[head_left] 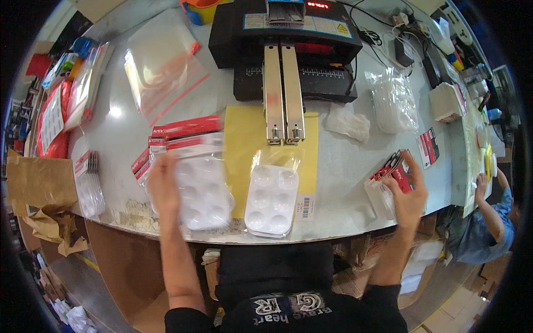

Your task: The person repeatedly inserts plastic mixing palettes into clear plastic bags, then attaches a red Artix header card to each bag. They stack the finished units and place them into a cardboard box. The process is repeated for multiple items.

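Note:
My left hand (pixel 164 180), slightly smeared by motion, grips the left edge of a bagged white paint palette (pixel 202 194) with a red header card (pixel 186 130). Another red card edge shows behind that hand. In front of me, one more white palette (pixel 272 197) lies in a clear bag, without a card on it. At the right, my right hand (pixel 410 191) has its thumb and fingers closed round a stack of red-and-black header cards (pixel 393 172), which stands on the table near its front edge.
A black sealing machine (pixel 288 33) with two metal rails reaches over a yellow sheet (pixel 236 150). Clear bags (pixel 161 66) lie back left; bagged palettes (pixel 90 183) stand far left. A clear plastic bundle (pixel 391 100) and a single card (pixel 428 148) lie right. Another person (pixel 483 233) works far right.

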Demonstrator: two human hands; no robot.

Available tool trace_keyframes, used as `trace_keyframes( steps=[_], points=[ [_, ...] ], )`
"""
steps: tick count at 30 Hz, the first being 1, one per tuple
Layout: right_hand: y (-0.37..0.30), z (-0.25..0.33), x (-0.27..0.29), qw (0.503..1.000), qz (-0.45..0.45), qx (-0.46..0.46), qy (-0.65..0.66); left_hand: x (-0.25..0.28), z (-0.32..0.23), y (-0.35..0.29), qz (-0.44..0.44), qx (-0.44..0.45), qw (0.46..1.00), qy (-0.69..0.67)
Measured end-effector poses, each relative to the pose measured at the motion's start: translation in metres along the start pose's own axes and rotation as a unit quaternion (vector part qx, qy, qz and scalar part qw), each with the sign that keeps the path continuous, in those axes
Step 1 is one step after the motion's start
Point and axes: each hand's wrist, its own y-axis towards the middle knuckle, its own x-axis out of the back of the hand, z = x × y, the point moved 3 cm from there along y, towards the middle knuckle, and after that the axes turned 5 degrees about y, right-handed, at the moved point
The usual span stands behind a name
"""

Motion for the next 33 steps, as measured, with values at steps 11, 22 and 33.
trace_keyframes(
  steps=[11, 22, 33],
  points=[
    [0.019, -0.064, 0.044, 0.982, 0.098, 0.098, -0.129, -0.093, -0.010, -0.058, 0.029, -0.311, 0.950, 0.013],
    [-0.002, 0.031, 0.004, 0.997, 0.072, -0.010, 0.037, -0.067, -0.013, -0.103, 0.372, -0.032, 0.859, -0.350],
    [-0.017, 0.089, -0.092, 0.910, 0.410, 0.047, 0.023, -0.064, -0.022, -0.119, 0.299, -0.161, 0.918, -0.203]
  ],
)
